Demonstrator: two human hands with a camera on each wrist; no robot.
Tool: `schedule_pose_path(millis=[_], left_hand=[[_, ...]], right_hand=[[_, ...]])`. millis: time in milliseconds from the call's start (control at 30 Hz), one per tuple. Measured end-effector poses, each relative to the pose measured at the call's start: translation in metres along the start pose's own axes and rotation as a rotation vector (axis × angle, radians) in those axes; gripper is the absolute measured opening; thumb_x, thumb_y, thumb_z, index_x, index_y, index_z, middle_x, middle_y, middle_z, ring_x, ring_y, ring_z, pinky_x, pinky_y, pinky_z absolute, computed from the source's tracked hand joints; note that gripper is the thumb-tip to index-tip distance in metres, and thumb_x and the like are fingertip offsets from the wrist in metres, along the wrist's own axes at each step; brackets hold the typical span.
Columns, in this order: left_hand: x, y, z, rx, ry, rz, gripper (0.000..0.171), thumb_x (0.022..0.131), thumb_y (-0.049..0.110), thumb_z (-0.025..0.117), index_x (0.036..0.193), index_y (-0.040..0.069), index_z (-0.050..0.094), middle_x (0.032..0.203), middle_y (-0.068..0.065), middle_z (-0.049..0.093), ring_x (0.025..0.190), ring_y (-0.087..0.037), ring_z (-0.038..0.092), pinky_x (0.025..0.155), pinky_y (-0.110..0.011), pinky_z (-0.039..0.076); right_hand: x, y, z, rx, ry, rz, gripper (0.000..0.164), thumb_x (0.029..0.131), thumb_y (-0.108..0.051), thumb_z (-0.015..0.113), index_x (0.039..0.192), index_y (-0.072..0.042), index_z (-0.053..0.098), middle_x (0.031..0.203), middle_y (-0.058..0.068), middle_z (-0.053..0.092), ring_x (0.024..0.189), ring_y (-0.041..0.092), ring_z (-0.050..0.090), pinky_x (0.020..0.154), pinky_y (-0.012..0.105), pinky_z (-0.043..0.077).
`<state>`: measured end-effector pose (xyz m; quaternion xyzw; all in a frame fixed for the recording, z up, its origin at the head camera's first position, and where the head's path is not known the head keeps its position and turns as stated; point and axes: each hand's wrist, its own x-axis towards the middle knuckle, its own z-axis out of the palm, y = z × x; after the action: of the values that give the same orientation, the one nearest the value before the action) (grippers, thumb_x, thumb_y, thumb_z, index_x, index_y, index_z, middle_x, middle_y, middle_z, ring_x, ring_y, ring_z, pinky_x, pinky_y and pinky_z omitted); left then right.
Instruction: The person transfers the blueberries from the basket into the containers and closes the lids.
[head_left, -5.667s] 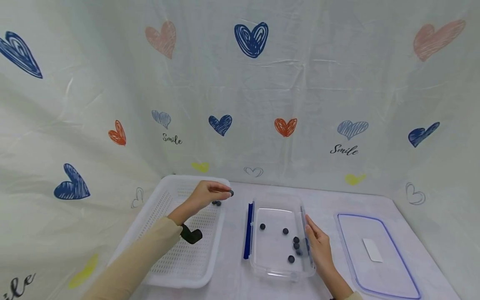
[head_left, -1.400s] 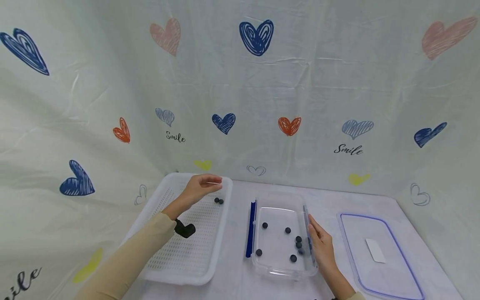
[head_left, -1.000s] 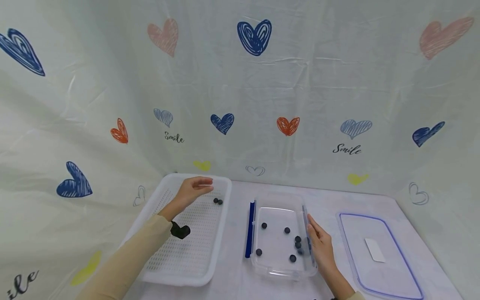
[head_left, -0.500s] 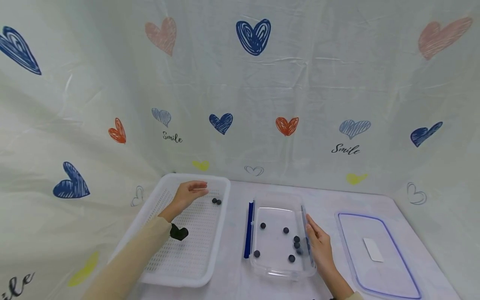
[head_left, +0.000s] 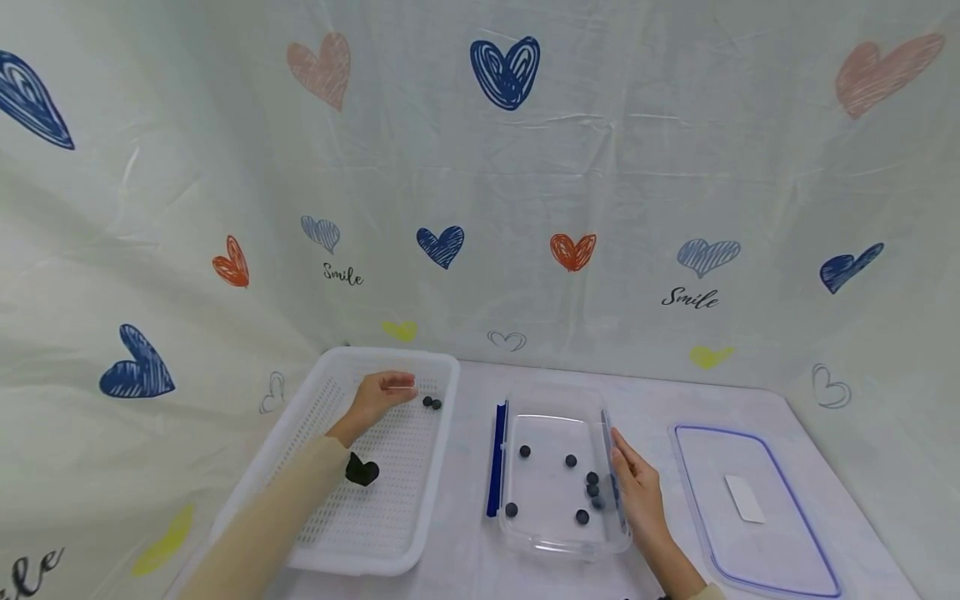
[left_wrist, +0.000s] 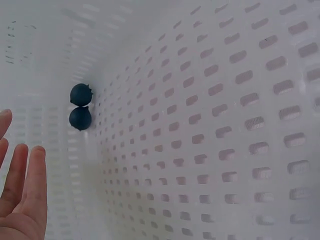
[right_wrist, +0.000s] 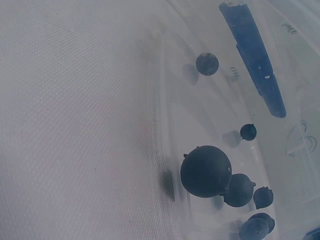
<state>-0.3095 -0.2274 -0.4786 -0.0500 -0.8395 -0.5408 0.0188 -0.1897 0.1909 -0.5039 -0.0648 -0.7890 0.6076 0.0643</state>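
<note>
My left hand (head_left: pixel 375 402) hangs over the far right part of a white perforated basket (head_left: pixel 375 517), fingers extended and holding nothing. Two dark blueberries (head_left: pixel 432 403) lie side by side just right of its fingertips. In the left wrist view the blueberries (left_wrist: pixel 80 107) touch each other near the basket wall, apart from the fingers (left_wrist: pixel 36 170). My right hand (head_left: pixel 639 487) holds the right side wall of a clear plastic container (head_left: pixel 551 546). Several blueberries (head_left: pixel 571 461) are scattered on its floor. The right wrist view shows blueberries (right_wrist: pixel 206 171) through the clear wall, but no hand.
A clear lid (head_left: pixel 757 554) with a blue seal and a white label lies on the table right of the container. A blue latch (head_left: pixel 496 462) sticks out on the container's left side. Behind the table hangs a curtain (head_left: pixel 510 175) printed with hearts.
The blueberry my left hand pinched earlier now lies in the container's near left corner. That hand has gone back over the basket and lowered towards the two blueberries. My right hand stays put.
</note>
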Motion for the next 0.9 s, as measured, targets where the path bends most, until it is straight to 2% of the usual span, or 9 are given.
schedule_pose_path(millis=[233, 367, 500, 900], left_hand=[[0.003, -0.008, 0.003, 0.037, -0.002, -0.011, 0.041, 0.080, 0.018, 0.072, 0.115, -0.002, 0.061, 0.113, -0.015, 0.062, 0.101, -0.029, 0.061, 0.083, -0.037, 0.050], [0.004, -0.011, 0.006, 0.055, 0.006, -0.026, 0.038, 0.080, 0.016, 0.072, 0.113, -0.001, 0.063, 0.111, -0.015, 0.063, 0.098, -0.029, 0.062, 0.081, -0.035, 0.051], [0.004, -0.013, 0.010, 0.080, 0.007, -0.015, 0.036, 0.080, 0.013, 0.072, 0.112, -0.002, 0.063, 0.110, -0.016, 0.064, 0.097, -0.030, 0.062, 0.081, -0.036, 0.051], [0.003, -0.020, 0.023, 0.125, 0.001, -0.015, 0.033, 0.080, 0.009, 0.071, 0.111, -0.001, 0.064, 0.109, -0.016, 0.064, 0.097, -0.029, 0.062, 0.083, -0.037, 0.050]], right_hand=[[0.000, 0.001, 0.000, -0.012, 0.010, -0.002, 0.050, 0.097, -0.036, 0.044, 0.141, -0.014, 0.037, 0.145, -0.001, 0.033, 0.134, 0.017, 0.027, 0.103, 0.028, 0.026], [0.000, 0.001, -0.001, -0.034, 0.020, -0.013, 0.050, 0.097, -0.037, 0.044, 0.140, -0.015, 0.038, 0.143, -0.003, 0.035, 0.133, 0.016, 0.029, 0.102, 0.024, 0.028], [-0.001, 0.001, -0.001, -0.028, 0.012, -0.020, 0.050, 0.097, -0.038, 0.043, 0.141, -0.014, 0.037, 0.144, -0.002, 0.034, 0.133, 0.016, 0.028, 0.102, 0.021, 0.027], [0.000, 0.001, -0.002, -0.031, 0.008, -0.023, 0.050, 0.097, -0.038, 0.043, 0.141, -0.015, 0.037, 0.144, -0.001, 0.034, 0.133, 0.017, 0.028, 0.103, 0.029, 0.027]])
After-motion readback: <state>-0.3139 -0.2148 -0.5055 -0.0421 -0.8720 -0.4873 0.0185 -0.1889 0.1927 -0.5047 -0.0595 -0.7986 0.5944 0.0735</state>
